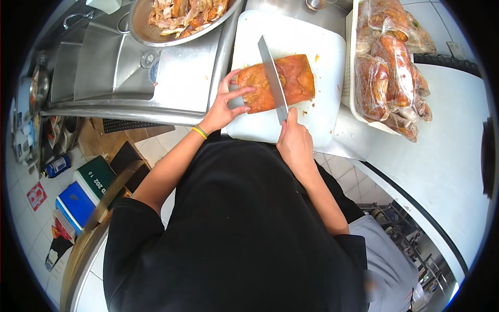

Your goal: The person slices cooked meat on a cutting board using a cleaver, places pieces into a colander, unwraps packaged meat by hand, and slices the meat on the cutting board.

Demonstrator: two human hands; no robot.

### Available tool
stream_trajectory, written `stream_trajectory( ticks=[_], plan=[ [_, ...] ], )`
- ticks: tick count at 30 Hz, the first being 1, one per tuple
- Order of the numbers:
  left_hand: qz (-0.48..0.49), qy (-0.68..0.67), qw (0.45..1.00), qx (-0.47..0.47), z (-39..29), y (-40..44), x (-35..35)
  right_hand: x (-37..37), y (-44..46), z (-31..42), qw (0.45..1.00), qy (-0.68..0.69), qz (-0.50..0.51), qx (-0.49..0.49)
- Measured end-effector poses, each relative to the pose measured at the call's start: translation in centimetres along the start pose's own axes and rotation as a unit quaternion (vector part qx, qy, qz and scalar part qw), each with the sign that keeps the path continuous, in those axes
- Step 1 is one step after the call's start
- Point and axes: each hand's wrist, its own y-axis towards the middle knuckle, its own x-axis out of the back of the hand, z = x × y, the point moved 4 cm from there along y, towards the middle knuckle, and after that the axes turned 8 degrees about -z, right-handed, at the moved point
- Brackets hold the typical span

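A slab of browned roast meat lies on a white cutting board. My left hand holds its left end, with the thumb at the near edge and the fingers spread over the top and far side. In my right hand is the handle of a kitchen knife, mostly covered by the fingers. The long blade crosses the middle of the slab, its tip pointing away from me. Whether the edge has cut into the meat cannot be told. Small crumbs dot the board right of the slab.
A metal bowl of cut meat stands over the steel sink at upper left. To the right, a white basket holds several plastic-wrapped meat pieces, close to the board. A blue cooler sits on the floor at left.
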Motion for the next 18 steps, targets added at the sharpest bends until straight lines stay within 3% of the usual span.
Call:
stream_trajectory(
  ticks=[18],
  plan=[
    [0.004, -0.008, 1.0, 0.005, 0.0, -0.1, 0.0, 2.5, 1.0, 1.3, 1.0, 0.014, 0.013, 0.021]
  ],
)
